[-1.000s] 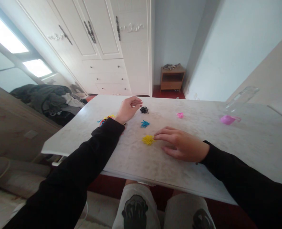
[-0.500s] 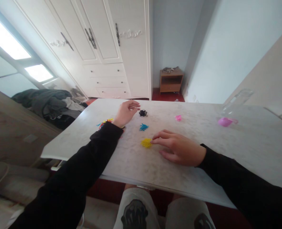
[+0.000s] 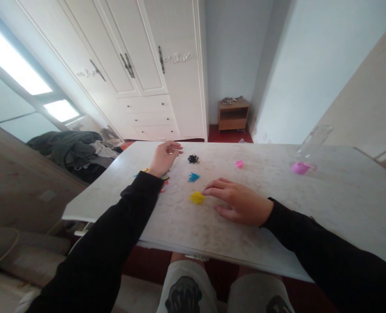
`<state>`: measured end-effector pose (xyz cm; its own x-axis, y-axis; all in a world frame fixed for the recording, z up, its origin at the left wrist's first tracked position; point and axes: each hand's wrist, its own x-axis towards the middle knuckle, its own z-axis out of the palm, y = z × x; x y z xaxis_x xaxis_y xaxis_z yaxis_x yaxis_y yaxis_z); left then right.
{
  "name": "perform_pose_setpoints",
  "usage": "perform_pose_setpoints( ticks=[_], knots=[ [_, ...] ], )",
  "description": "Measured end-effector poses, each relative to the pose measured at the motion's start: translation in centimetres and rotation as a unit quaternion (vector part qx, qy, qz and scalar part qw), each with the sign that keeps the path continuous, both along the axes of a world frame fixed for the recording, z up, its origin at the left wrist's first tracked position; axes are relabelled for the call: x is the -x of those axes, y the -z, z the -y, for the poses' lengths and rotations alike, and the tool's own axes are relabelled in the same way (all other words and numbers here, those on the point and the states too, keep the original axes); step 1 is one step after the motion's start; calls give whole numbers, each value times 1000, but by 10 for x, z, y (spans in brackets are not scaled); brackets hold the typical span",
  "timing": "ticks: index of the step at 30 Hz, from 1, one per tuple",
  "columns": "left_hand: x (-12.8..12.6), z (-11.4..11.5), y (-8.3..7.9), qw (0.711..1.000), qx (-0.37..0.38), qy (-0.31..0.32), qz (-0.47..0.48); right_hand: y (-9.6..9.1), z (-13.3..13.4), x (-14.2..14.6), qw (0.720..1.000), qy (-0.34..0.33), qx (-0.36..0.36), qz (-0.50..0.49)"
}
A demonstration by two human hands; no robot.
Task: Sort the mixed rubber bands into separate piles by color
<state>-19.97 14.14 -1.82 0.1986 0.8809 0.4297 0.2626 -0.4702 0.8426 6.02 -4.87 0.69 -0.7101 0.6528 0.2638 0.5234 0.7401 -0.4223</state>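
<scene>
Small heaps of tiny coloured bands lie on a white marble table (image 3: 277, 226): yellow (image 3: 197, 198), blue (image 3: 193, 177), black (image 3: 193, 158) and pink (image 3: 239, 164). My right hand (image 3: 241, 202) rests flat on the table, fingers stretched toward the yellow heap, fingertips just right of it. My left hand (image 3: 164, 155) lies farther back, fingers curled loosely, left of the black heap; nothing shows in it. A mixed-colour heap (image 3: 162, 182) is mostly hidden under my left sleeve.
A clear bottle (image 3: 312, 141) lies on its side at the far right with a pink lid (image 3: 300, 168) by it. White wardrobe (image 3: 153, 65) and a wooden nightstand (image 3: 233, 115) stand behind. Clothes (image 3: 72, 148) are piled to the left. My knees are under the table's near edge.
The camera has tilted, shifting the scene slightly down and left. My left hand has drawn back a little from the black heap. My right hand stays beside the yellow heap.
</scene>
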Motion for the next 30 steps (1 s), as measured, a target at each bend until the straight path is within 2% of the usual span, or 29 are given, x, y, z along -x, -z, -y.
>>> perform_pose_setpoints(
  ticks=[4,9,11,13,16,18,21,24,30],
  knots=[
    [10,-4,-5,999,3,-34,24,0,-5,-7,999,13,-20,-22],
    [19,-8,-13,993,48,-87,65,3,-18,-23,996,56,-55,-49],
    [23,-4,-20,996,53,-70,5,5,-22,-29,995,66,-61,-53],
    [29,4,-30,993,34,-33,-112,5,-26,-32,994,73,-61,-53],
    [45,17,-44,956,4,21,-292,5,-27,-35,994,79,-60,-53],
    [59,24,-50,929,21,50,-365,5,-27,-35,993,82,-61,-51],
    [78,31,-52,908,49,70,-411,5,-27,-34,994,85,-57,-46],
    [90,36,-49,899,54,93,-424,7,-27,-33,994,82,-56,-41],
    [95,40,-46,925,26,67,-372,9,-29,-34,994,78,-60,-46]
  ],
)
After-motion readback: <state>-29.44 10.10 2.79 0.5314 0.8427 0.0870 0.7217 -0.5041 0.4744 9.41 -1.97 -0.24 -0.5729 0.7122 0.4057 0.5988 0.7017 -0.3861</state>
